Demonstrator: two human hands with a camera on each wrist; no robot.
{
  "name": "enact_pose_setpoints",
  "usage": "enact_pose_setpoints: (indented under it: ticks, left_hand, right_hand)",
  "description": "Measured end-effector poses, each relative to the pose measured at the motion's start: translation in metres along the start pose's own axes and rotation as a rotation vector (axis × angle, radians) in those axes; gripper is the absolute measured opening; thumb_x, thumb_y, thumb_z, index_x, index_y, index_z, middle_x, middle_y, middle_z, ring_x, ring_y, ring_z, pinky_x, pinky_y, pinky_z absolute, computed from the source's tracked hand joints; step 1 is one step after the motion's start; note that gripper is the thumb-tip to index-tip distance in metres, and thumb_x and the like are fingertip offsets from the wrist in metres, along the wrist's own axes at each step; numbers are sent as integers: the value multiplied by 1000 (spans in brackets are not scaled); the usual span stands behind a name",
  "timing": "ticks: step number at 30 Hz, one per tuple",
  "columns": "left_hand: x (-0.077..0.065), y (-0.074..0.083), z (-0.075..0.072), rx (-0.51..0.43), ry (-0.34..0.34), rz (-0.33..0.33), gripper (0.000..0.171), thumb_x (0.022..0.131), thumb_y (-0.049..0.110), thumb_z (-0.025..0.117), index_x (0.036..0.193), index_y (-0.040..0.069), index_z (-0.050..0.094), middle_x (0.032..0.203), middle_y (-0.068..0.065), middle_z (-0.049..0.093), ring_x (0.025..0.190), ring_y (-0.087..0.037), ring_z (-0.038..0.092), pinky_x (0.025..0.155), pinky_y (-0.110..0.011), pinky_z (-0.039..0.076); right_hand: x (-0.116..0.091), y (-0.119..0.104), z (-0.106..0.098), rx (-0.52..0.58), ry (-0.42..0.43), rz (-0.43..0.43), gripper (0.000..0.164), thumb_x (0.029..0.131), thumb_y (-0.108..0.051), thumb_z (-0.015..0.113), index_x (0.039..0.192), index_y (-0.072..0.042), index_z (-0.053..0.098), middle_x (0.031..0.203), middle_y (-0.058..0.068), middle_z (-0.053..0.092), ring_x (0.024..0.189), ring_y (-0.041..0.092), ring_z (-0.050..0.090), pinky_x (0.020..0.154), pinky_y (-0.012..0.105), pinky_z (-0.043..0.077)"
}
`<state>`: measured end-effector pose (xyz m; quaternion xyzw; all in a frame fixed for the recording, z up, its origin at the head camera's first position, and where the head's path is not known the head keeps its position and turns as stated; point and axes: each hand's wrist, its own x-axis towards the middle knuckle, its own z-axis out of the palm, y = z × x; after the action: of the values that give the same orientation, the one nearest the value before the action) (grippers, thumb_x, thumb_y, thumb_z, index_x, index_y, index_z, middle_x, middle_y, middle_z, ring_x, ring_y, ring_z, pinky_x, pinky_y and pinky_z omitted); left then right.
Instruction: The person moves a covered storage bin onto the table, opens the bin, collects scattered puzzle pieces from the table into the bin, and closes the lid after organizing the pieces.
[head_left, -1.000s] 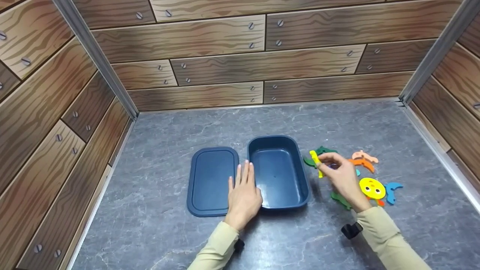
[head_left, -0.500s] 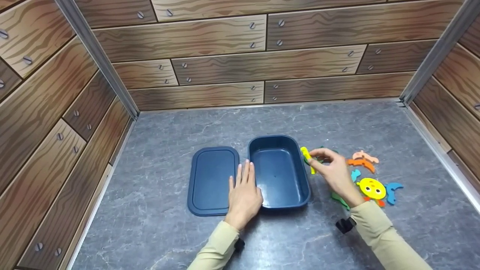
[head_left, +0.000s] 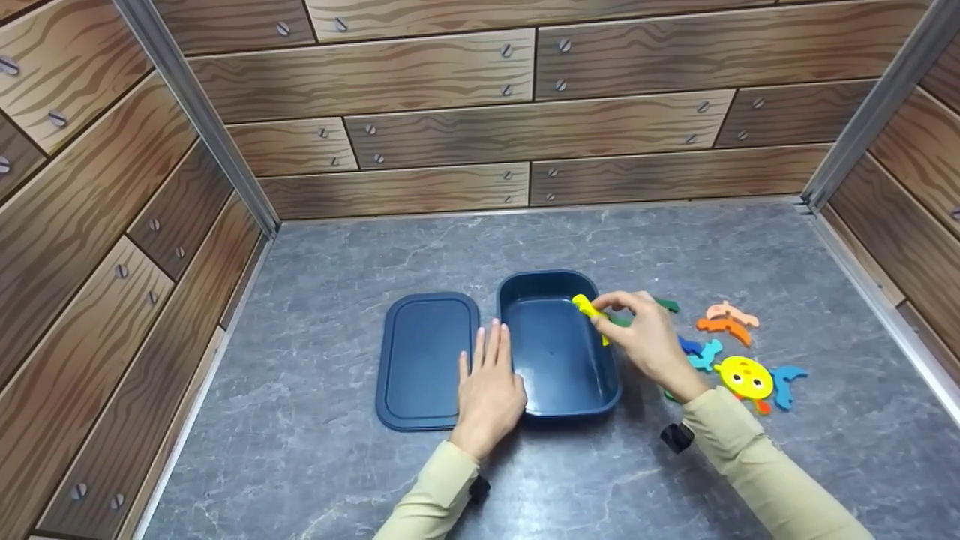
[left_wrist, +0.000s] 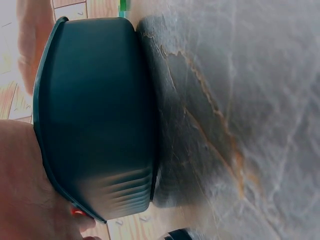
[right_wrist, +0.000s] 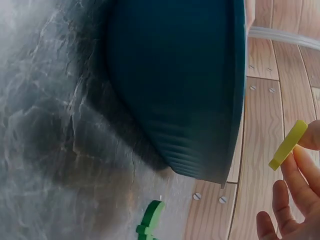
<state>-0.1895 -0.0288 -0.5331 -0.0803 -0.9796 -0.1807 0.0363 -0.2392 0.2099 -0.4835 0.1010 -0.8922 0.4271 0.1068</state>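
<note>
Grey marbled tabletop (head_left: pixel 300 480) fills the lower frame. At lower centre, the left hand (head_left: pixel 489 397) lies straight-fingered along the left rim of the blue container (head_left: pixel 551 367), probably to steady it. Right of centre, the right hand (head_left: pixel 649 341) pinches a yellow piece (head_left: pixel 584 304) above the container's right side, its slimness likely favouring thumb and fingertips. Farther back, a plank-patterned wall (head_left: pixel 435 75) spans the top.

Plank-patterned walls (head_left: pixel 442 135) with metal corner strips (head_left: pixel 199 112) border a grey marbled surface (head_left: pixel 337 255)
</note>
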Motion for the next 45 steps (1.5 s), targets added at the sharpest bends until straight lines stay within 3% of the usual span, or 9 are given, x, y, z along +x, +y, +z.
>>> enact_pose_setpoints:
  ticks: [3,15,24,33,40,45]
  left_hand:
    - [0,0,0,5,5,1,65,100,22,44,158,9,18,164,-5,12,150,-27,9,117,-54,13]
    - [-1,1,-2,0,5,-4,66,99,23,48,158,9,20,164,-5,13,150,-27,9,116,-55,14]
    - [-1,2,-2,2,-7,-9,67,100,24,49,158,10,19,164,-3,11,150,-26,7,116,-55,13]
    - [-1,2,-2,18,1,-2,67,99,24,50,158,9,20,164,-4,11,150,-26,8,116,-55,14]
    - [0,2,-2,10,4,-9,67,99,24,49,158,9,20,164,-4,11,150,-26,8,116,-55,14]
    - [0,2,0,5,9,-11,66,99,23,48,158,9,20,164,-4,12,150,-26,8,116,-55,14]
  right_hand:
    - [4,-2,4,-23,-21,-26,19,87,-17,75,106,-16,73,107,10,62,96,20,50,74,37,49]
    - [25,-5,22,-146,-108,-136,19,84,-12,77,103,-12,75,100,4,71,93,32,54,78,41,40]
    - [31,-5,32,-252,-179,-149,16,84,-15,77,100,-14,76,102,2,70,96,28,55,87,45,39]
    - [29,-4,37,-231,-185,-196,19,85,-18,78,102,-11,75,108,4,70,104,28,56,92,49,42]
    - [21,-2,34,-151,-137,-137,19,87,-19,76,104,-10,75,107,3,69,97,27,54,78,41,45]
    - [14,0,28,-117,-103,-96,18,91,-24,72,105,-12,74,109,3,69,100,29,54,82,43,43]
